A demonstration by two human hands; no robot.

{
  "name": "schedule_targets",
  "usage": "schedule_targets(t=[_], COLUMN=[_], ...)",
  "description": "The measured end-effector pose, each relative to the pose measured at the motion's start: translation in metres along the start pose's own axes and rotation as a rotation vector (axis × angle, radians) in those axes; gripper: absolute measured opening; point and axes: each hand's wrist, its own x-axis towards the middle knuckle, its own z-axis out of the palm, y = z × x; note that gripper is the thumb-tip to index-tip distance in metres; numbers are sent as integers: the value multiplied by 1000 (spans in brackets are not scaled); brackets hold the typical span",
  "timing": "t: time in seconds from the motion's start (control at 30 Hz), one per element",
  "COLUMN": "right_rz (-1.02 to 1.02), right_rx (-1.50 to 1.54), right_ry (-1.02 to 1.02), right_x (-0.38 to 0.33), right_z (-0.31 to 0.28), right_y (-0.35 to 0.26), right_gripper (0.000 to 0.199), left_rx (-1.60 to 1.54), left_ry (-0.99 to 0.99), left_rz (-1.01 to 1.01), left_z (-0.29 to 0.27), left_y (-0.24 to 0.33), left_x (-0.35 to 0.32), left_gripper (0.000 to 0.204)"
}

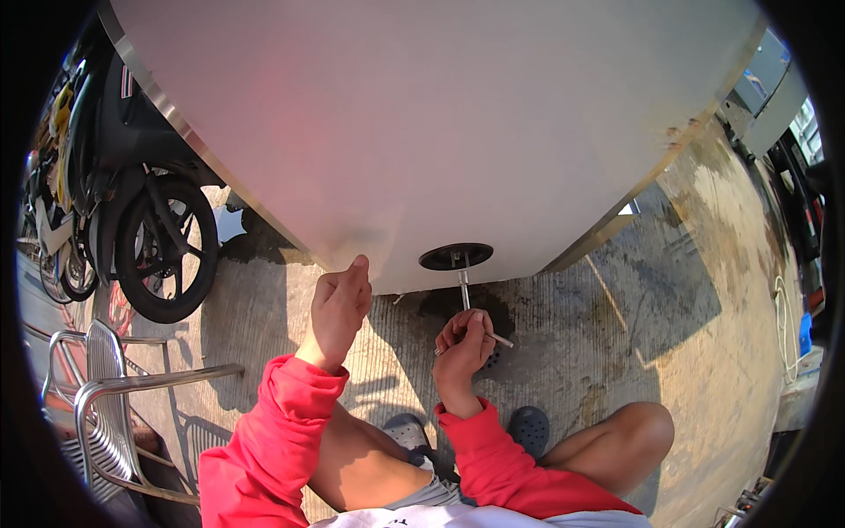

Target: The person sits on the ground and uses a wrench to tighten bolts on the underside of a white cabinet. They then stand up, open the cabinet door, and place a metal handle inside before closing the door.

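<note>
A large white panel with metal-edged sides stands in front of me. Low on it sits a round black fitting. My right hand is wrapped round the crossbar of a T-handle wrench, whose bright shaft reaches up to the middle of that fitting. One end of the crossbar sticks out to the right of my fingers. To the left, my left hand is closed near the panel's lower edge, thumb side up. Its palm is hidden, so whatever it may hold does not show.
A motorcycle is parked at the left, with more bikes behind it. Below it stands a metal chair. Wet patches darken the ribbed concrete floor under the panel. A pale hose lies at the far right.
</note>
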Motion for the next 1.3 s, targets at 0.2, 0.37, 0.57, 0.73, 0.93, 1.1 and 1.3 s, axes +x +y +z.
schedule_targets(t=[0.2,0.37,0.57,0.73,0.93,1.1,1.3], right_rz=[11,34,142,264,496,423,-399], right_rx=[11,15,160,360,658,437,-646], right_ry=[-47,-68,9,42,91,50,-383], right_x=[11,13,22,25,34,37,57], right_z=[-5,-3,10,20,27,24,-19], right_y=[5,6,4,0,-10,-6,14], right_gripper=[29,28,25,22,22,25,17], left_rx=[-45,-24,-17,-14,3,6,122], left_ry=[-38,-62,-75,-66,-74,-106,-139], left_rz=[-17,-15,2,-19,-13,-7,-19], left_z=[7,10,12,10,10,10,16], left_y=[0,0,0,3,0,1,-8], left_x=[4,6,1,1,0,0,7], left_gripper=[53,54,54,54,54,54,60])
